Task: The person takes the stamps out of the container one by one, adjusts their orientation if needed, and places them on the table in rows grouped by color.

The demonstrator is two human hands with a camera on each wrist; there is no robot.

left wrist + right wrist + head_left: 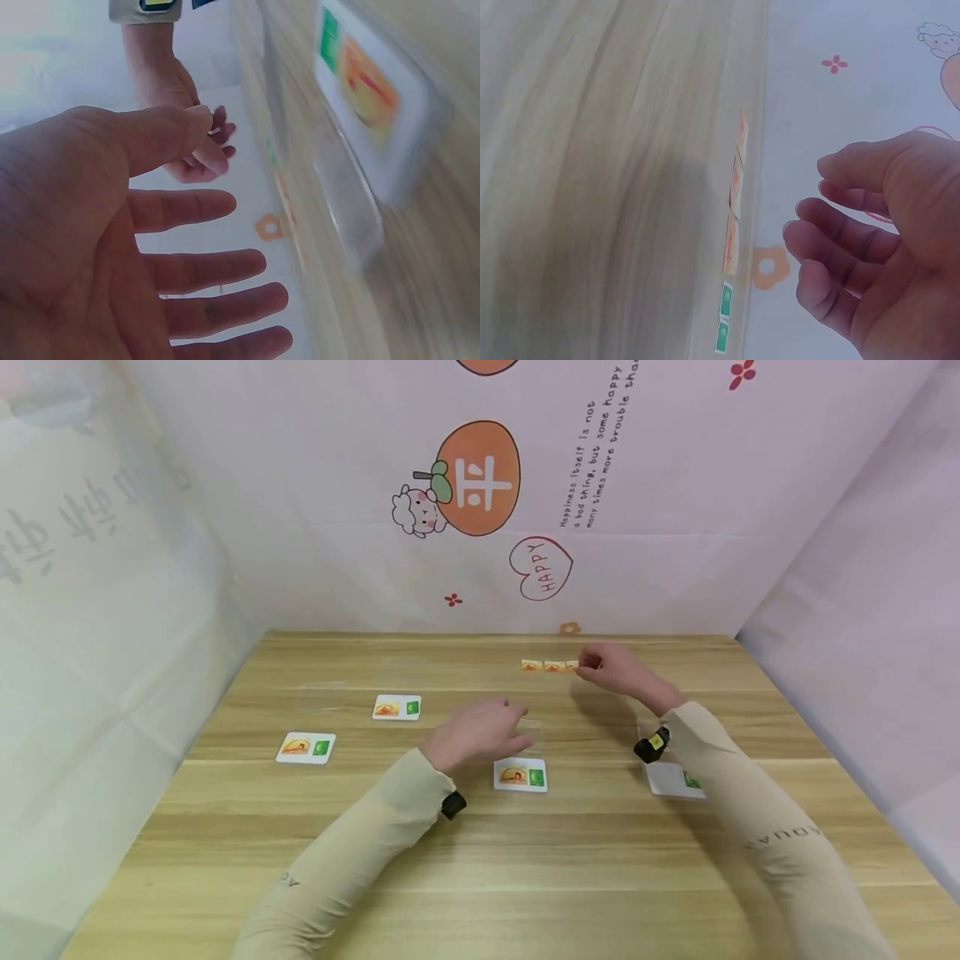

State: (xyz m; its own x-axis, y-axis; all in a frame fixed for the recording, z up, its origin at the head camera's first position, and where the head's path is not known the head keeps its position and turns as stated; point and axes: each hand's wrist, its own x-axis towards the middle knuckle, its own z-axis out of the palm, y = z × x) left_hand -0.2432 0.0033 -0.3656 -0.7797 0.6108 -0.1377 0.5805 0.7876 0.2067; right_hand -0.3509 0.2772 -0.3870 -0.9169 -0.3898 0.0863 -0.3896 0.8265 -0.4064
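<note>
My left hand point(480, 731) hovers with its fingers spread above a white card point(521, 774) bearing an orange and a green sticker. A clear plastic piece point(531, 737) lies just behind that card. Toward the back edge my right hand point(618, 670) is raised, its fingers loosely bent and nothing visible between them. Beside it runs a row of small orange stickers point(553, 667); two green stickers point(723, 316) continue the row in the right wrist view. Another white card point(663, 778) with a green sticker is partly hidden under my right forearm.
Two more white cards, the left one point(306, 748) and the farther one point(397, 707), each carry orange and green stickers. Clear plastic pieces point(321, 696) lie behind them, faintly visible. Printed white cloth point(337, 568) walls off the wooden table point(480, 893) at the back and sides.
</note>
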